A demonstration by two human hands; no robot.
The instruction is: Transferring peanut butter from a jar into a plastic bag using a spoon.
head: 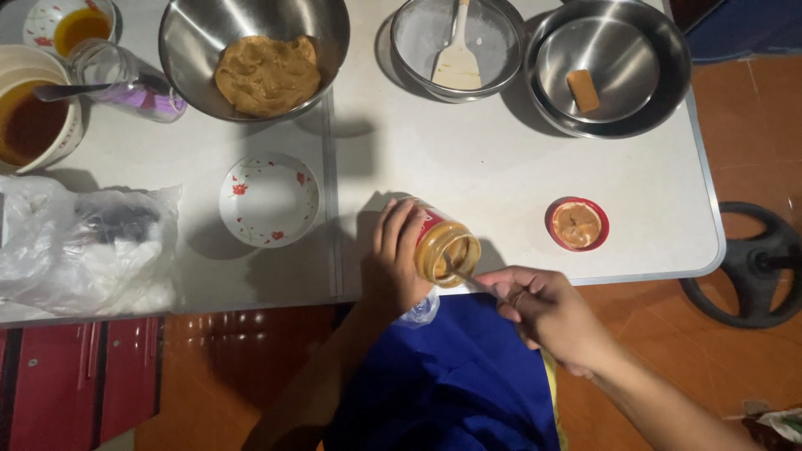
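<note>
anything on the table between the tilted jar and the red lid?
Nothing. In the head view the white table is bare between the jar, held by the left hand, and the red lid.

The table [501,175] carries four steel bowls: one [255,50] with tan paste, one [451,46] with a spatula [458,58], and two nested [610,67]. There are two flowered dishes [269,200] [67,25], one jar [443,246], one red lid [576,224], one cup [33,108], one glass [125,79], one plastic bag [83,246], and two hands [397,259] [543,305].
</note>
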